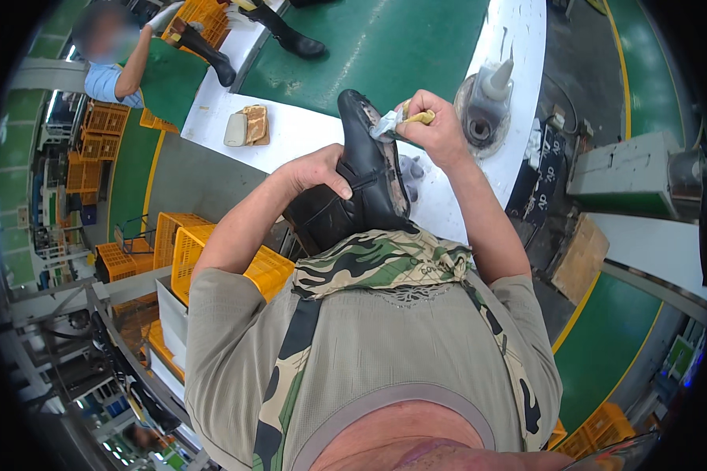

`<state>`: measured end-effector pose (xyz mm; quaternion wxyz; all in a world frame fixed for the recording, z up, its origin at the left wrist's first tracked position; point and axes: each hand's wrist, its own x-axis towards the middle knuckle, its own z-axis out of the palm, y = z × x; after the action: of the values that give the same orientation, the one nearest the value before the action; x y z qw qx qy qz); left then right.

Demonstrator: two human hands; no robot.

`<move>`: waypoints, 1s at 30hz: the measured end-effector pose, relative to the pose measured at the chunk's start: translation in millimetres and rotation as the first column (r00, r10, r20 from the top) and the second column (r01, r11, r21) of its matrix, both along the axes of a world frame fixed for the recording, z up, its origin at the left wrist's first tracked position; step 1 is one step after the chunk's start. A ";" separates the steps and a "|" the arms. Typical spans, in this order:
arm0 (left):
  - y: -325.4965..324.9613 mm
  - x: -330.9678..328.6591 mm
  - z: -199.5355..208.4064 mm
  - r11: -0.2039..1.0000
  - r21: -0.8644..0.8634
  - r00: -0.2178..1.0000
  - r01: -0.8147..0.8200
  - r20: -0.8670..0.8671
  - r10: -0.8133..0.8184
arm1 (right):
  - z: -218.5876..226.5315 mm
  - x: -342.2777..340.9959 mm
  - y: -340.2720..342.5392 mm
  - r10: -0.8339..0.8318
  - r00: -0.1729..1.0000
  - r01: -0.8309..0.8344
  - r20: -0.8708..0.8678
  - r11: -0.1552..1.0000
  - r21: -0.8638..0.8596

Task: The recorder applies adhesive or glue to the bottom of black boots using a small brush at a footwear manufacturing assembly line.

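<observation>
A black leather boot [361, 188] lies across my front with its toe pointing away and its sole side turned to the right. The sole edge looks pale and rough. My left hand [320, 173] is closed round the boot's instep, thumb on top. In my right hand [434, 129] is a small tool [420, 118] with a yellow handle and a whitish, smeared end, which touches the boot's sole edge near the toe. Whether that end is bristle or cloth I cannot tell. Right of this hand, a translucent bottle [495, 81] with a cone nozzle stands on a round, stained dish [501, 140].
A green conveyor belt [369, 47] runs beyond the white bench edge [291, 137], carrying black boots [302, 43]. On the bench sits a yellow-brown block or sponge [256, 125]. A co-worker [130, 82] handles a boot at far left. Yellow crates [184, 259] stand left.
</observation>
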<state>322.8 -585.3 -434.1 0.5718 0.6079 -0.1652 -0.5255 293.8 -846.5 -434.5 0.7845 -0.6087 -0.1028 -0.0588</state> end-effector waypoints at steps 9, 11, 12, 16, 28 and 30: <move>-5.0 -9.4 -15.8 0.997 0.049 0.997 -0.055 -0.048 0.057 | -33.0 -54.0 -5.8 0.018 0.998 -0.017 -0.063 1.000 0.018; -4.2 -13.4 -16.1 0.995 0.052 0.994 -0.080 -0.070 0.083 | -36.1 -66.1 -7.0 0.043 0.995 -0.041 -0.085 0.999 0.016; -4.0 -15.7 -16.8 0.995 0.059 0.993 -0.085 -0.075 0.090 | -37.1 -71.4 -7.0 0.049 0.996 -0.048 -0.080 0.999 0.013; -1.3 -23.0 -21.5 0.992 0.056 0.989 -0.111 -0.097 0.116 | -37.8 -85.9 -10.0 0.113 0.990 -0.113 -0.087 0.994 0.004; 29.5 -62.9 -39.1 0.948 0.092 0.931 -0.305 -0.180 0.317 | -51.7 -100.7 -18.2 0.352 0.934 -0.341 0.065 0.930 -0.140; 39.6 -66.2 -43.1 0.942 0.109 0.923 -0.318 -0.190 0.334 | -56.3 -100.5 -16.4 0.350 0.934 -0.336 0.074 0.930 -0.152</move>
<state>256.6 -545.7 -477.2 0.6416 0.5908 0.0184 -0.4888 193.2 -862.9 -490.8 0.7330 -0.6300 -0.2504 0.0561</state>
